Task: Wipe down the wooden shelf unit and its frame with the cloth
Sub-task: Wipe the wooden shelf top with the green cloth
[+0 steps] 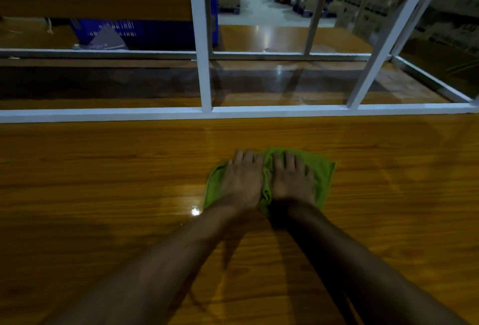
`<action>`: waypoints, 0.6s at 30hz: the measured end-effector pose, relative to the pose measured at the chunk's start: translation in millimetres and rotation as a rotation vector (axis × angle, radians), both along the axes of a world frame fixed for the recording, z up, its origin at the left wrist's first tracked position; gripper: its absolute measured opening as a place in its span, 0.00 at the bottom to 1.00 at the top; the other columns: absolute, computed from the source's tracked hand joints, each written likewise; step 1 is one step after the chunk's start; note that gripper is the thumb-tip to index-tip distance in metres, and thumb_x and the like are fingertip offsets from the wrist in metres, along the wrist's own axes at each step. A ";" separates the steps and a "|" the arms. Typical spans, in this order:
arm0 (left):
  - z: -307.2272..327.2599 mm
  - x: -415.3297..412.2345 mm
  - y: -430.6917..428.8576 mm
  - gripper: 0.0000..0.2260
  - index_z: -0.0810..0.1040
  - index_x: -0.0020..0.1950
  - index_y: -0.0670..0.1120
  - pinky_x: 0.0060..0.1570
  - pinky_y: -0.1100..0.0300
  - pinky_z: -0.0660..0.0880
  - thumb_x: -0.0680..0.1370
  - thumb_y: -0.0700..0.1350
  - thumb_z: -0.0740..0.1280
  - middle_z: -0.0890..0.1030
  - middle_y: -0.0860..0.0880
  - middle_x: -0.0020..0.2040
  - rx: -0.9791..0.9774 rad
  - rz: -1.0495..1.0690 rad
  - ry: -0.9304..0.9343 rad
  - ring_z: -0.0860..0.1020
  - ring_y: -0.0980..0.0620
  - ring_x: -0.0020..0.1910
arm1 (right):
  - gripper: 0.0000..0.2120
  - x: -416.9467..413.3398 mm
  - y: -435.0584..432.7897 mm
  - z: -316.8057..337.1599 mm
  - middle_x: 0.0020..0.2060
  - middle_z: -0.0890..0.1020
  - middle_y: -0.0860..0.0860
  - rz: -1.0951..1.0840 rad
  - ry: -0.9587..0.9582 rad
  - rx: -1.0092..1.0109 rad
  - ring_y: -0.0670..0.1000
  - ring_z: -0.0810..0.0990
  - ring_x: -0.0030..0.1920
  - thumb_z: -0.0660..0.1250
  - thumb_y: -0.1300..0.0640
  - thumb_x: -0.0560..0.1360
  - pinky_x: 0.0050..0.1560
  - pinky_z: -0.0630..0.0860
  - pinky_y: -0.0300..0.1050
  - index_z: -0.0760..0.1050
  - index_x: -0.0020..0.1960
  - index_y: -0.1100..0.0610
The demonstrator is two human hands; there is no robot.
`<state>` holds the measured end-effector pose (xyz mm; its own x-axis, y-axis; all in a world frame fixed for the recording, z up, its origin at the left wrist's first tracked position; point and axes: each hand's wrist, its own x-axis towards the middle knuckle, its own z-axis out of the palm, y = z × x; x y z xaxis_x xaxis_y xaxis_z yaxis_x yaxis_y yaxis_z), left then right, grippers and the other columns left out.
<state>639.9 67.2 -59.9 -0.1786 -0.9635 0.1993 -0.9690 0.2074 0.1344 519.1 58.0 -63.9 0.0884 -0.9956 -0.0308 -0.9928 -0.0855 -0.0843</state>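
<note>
Nearest: two bare forearms stretched forward, converging to wrists almost touching. Then left hand (243,179) and right hand (293,182), side by side, palms down on cloth (324,173), fingers mostly straight and pointing away; no clenching, no pinching, just flat pressing, thumbs not visible. Green, soft, light, limp; bunched into a ridge between the two hands, spread flatter at left and right edges. Lying on shelf (103,169) top, roughly centre, well short of frame (103,114). Likely to slide easily over glossy varnished wood, so needs downward pressure to drag along rather than skid out from under palms; likely to fold or ball up if pushed from one edge. Best held under spread palms as now for flat boards; for rails, better gathered in one hand and wrapped round the bar. No breakage risk, no weight to speak of. Judged mid-wipe on top board. Further out: white frame rail along the board's far edge, uprights rising from it, a lower board with glare beyond. Past that, blue crate (155,34) on the far side, left of centre. Background aisle too dim and blurred to call.
</note>
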 end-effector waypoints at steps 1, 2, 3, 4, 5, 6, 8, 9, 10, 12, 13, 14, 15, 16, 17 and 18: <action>-1.3 0.0 5.2 0.18 0.67 0.68 0.48 0.57 0.51 0.65 0.78 0.46 0.63 0.69 0.46 0.62 -0.011 0.018 0.023 0.66 0.44 0.60 | 0.26 -0.2 -0.1 0.3 0.79 0.53 0.53 0.053 -0.011 -0.015 0.57 0.51 0.78 0.41 0.44 0.83 0.75 0.51 0.58 0.51 0.79 0.51; -3.2 0.5 8.8 0.19 0.66 0.69 0.47 0.59 0.51 0.64 0.78 0.45 0.62 0.69 0.45 0.64 -0.023 0.037 0.042 0.66 0.44 0.61 | 0.26 -0.5 -2.9 0.4 0.79 0.55 0.52 0.115 -0.026 -0.027 0.56 0.53 0.78 0.42 0.46 0.83 0.75 0.53 0.56 0.53 0.79 0.51; -3.8 1.4 10.3 0.20 0.65 0.71 0.45 0.62 0.51 0.63 0.79 0.45 0.61 0.69 0.44 0.66 -0.028 0.057 0.058 0.65 0.43 0.63 | 0.24 -0.4 -8.0 -0.6 0.79 0.56 0.51 0.178 -0.043 -0.033 0.55 0.54 0.77 0.45 0.47 0.84 0.75 0.55 0.55 0.55 0.79 0.51; -3.9 2.0 9.2 0.22 0.64 0.73 0.44 0.64 0.50 0.62 0.78 0.46 0.60 0.67 0.44 0.68 -0.019 0.080 0.074 0.64 0.43 0.65 | 0.24 0.4 -14.1 -2.0 0.78 0.57 0.50 0.235 -0.057 -0.034 0.54 0.55 0.77 0.49 0.48 0.84 0.75 0.55 0.54 0.57 0.78 0.51; -4.5 3.4 6.6 0.25 0.62 0.74 0.44 0.66 0.50 0.61 0.78 0.46 0.60 0.66 0.44 0.69 0.004 0.105 0.084 0.63 0.42 0.68 | 0.24 1.6 -21.1 -4.2 0.78 0.58 0.50 0.282 -0.064 -0.030 0.53 0.55 0.77 0.53 0.49 0.83 0.75 0.54 0.53 0.57 0.78 0.50; -5.3 5.1 2.0 0.26 0.60 0.75 0.43 0.68 0.50 0.61 0.78 0.47 0.60 0.65 0.43 0.71 0.032 0.127 0.077 0.62 0.42 0.69 | 0.25 3.2 -28.5 -6.0 0.79 0.57 0.49 0.318 -0.058 -0.030 0.53 0.55 0.78 0.55 0.49 0.83 0.75 0.54 0.54 0.57 0.78 0.50; -9.6 10.4 -10.4 0.30 0.57 0.77 0.42 0.72 0.48 0.58 0.77 0.50 0.58 0.62 0.41 0.73 0.075 0.138 0.019 0.60 0.40 0.72 | 0.26 6.4 -42.8 -7.9 0.79 0.54 0.48 0.354 -0.026 -0.032 0.52 0.52 0.78 0.55 0.47 0.83 0.76 0.51 0.56 0.56 0.79 0.48; -12.4 14.2 -18.5 0.31 0.55 0.78 0.41 0.73 0.46 0.56 0.77 0.51 0.57 0.61 0.40 0.75 0.094 0.140 -0.008 0.58 0.39 0.74 | 0.25 7.8 -50.1 -7.1 0.80 0.53 0.47 0.362 -0.009 -0.036 0.52 0.51 0.79 0.53 0.46 0.83 0.76 0.49 0.57 0.55 0.79 0.47; -14.8 18.1 -27.7 0.31 0.53 0.78 0.42 0.74 0.45 0.54 0.78 0.52 0.56 0.59 0.40 0.76 0.106 0.149 -0.017 0.56 0.39 0.75 | 0.24 8.6 -58.1 -6.9 0.80 0.52 0.47 0.368 0.002 -0.039 0.52 0.50 0.79 0.50 0.46 0.84 0.76 0.48 0.58 0.56 0.79 0.47; -16.4 24.2 -50.0 0.29 0.52 0.79 0.45 0.75 0.44 0.52 0.81 0.53 0.53 0.56 0.41 0.78 0.116 0.176 -0.003 0.54 0.40 0.77 | 0.24 8.5 -76.4 -5.1 0.80 0.51 0.47 0.378 0.003 -0.039 0.52 0.48 0.79 0.46 0.46 0.84 0.77 0.46 0.59 0.55 0.79 0.47; -15.3 25.5 -61.1 0.27 0.52 0.80 0.47 0.75 0.44 0.51 0.82 0.53 0.51 0.55 0.42 0.79 0.122 0.189 0.015 0.53 0.40 0.77 | 0.24 7.8 -86.8 -4.1 0.80 0.50 0.48 0.377 -0.003 -0.031 0.52 0.48 0.79 0.45 0.45 0.84 0.77 0.46 0.59 0.54 0.79 0.47; -14.2 25.4 -71.8 0.26 0.52 0.80 0.48 0.75 0.44 0.51 0.82 0.54 0.49 0.54 0.42 0.79 0.125 0.197 0.025 0.52 0.40 0.78 | 0.25 6.5 -97.5 -3.5 0.80 0.49 0.48 0.368 -0.010 -0.018 0.52 0.47 0.79 0.45 0.45 0.84 0.77 0.45 0.59 0.53 0.79 0.47; -14.0 24.1 -81.3 0.25 0.53 0.80 0.49 0.75 0.44 0.51 0.82 0.54 0.47 0.55 0.42 0.79 0.110 0.200 0.024 0.52 0.40 0.77 | 0.25 4.3 -107.9 -3.8 0.80 0.49 0.49 0.353 -0.013 -0.004 0.52 0.46 0.79 0.44 0.44 0.84 0.77 0.44 0.60 0.52 0.80 0.47; -13.8 20.9 -89.9 0.26 0.55 0.79 0.49 0.75 0.44 0.51 0.82 0.55 0.45 0.56 0.41 0.79 0.084 0.202 0.017 0.53 0.39 0.77 | 0.25 1.2 -117.2 -4.5 0.80 0.48 0.49 0.333 -0.012 0.006 0.53 0.45 0.79 0.44 0.44 0.84 0.77 0.44 0.60 0.51 0.80 0.47; -14.2 16.9 -97.6 0.27 0.56 0.79 0.50 0.74 0.43 0.52 0.81 0.56 0.44 0.57 0.41 0.79 0.063 0.205 0.007 0.54 0.39 0.77 | 0.26 -2.5 -125.0 -5.4 0.80 0.48 0.49 0.314 -0.013 0.010 0.53 0.45 0.79 0.44 0.44 0.84 0.77 0.43 0.60 0.49 0.80 0.46; -14.8 11.7 -104.9 0.27 0.57 0.79 0.50 0.74 0.43 0.52 0.81 0.57 0.44 0.57 0.40 0.78 0.056 0.211 0.001 0.54 0.38 0.77 | 0.26 -7.4 -131.3 -6.3 0.80 0.48 0.49 0.296 -0.019 0.004 0.53 0.45 0.79 0.44 0.44 0.83 0.76 0.43 0.60 0.48 0.80 0.46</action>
<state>651.6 -37.8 -74.7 0.0279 -0.9891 0.1445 -0.9900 -0.0073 0.1406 511.7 -73.3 -70.2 0.3758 -0.9262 -0.0297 -0.9228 -0.3711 -0.1035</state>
